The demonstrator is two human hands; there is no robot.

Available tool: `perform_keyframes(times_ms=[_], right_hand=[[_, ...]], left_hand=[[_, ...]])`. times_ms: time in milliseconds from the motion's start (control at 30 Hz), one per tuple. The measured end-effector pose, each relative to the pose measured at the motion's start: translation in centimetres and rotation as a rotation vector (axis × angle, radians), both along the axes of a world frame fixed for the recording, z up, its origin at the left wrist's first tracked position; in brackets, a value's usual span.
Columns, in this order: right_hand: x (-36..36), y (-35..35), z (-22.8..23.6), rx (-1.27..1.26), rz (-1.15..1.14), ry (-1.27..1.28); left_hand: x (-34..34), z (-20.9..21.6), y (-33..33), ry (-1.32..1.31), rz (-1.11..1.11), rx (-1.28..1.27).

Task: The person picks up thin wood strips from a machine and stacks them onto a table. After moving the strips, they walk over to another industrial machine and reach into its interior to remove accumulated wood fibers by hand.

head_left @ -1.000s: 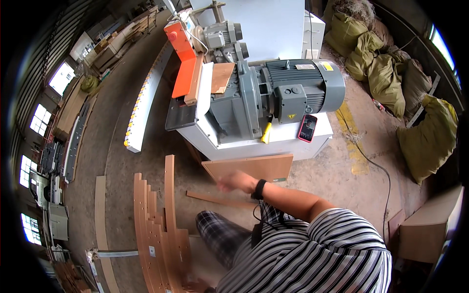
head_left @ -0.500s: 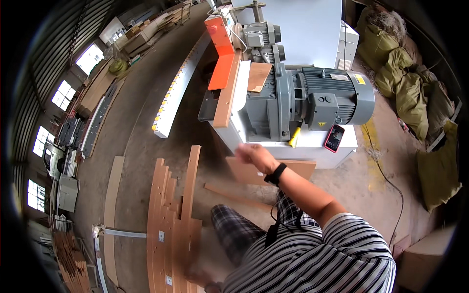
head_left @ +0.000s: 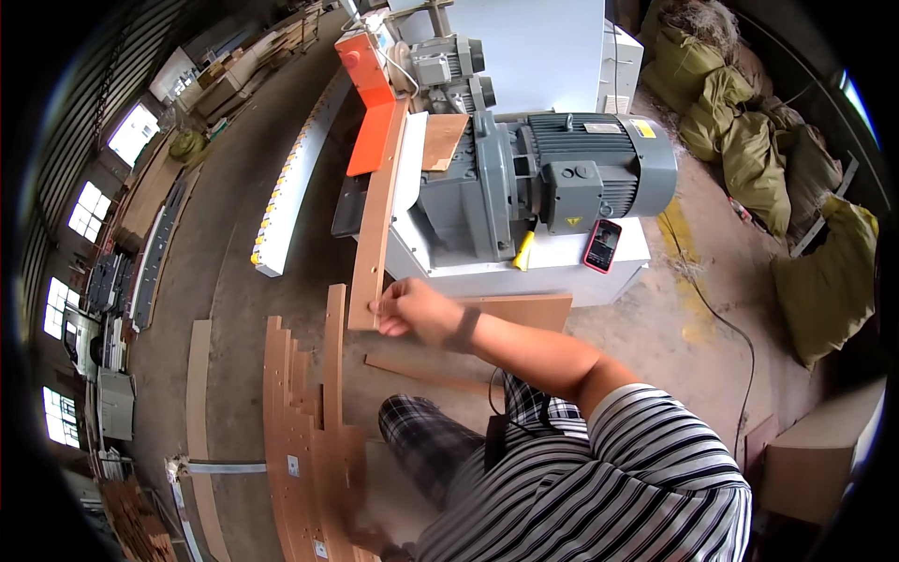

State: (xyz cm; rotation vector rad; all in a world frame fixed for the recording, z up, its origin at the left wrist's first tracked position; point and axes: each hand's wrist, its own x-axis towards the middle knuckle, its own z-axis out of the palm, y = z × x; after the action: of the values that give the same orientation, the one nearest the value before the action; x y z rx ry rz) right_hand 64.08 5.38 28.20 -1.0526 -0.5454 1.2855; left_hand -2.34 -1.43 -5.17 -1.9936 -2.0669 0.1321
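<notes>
Curved wooden strip (head_left: pixel 377 220) against grey machine (head_left: pixel 524 187) (bare concrete workshop floor (head_left: pixel 234 281)).

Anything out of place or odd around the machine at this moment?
One thing: a red-cased phone lies on the white machine base, right under the grey motor and beside a yellow-handled tool, near the base's edge. The right hand holds a wooden strip against the machine. Nothing looks spilled or broken.

Concrete workshop floor (head_left: pixel 234 272), bright windows (head_left: pixel 89 211) along the left.
</notes>
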Motion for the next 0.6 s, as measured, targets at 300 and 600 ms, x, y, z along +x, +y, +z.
perform_keyframes(times_ms=[300, 600], right_hand=[[1.1, -0.4, -2.3, 0.058, -0.055, 0.06], [-5.6, -2.9, -1.7, -0.04, 0.18, 0.059]], left_hand=[[23.6, 17.3, 6.6, -0.779, -0.282, -0.626], [35.3, 31.6, 0.6, -2.07, -0.248, -0.538]])
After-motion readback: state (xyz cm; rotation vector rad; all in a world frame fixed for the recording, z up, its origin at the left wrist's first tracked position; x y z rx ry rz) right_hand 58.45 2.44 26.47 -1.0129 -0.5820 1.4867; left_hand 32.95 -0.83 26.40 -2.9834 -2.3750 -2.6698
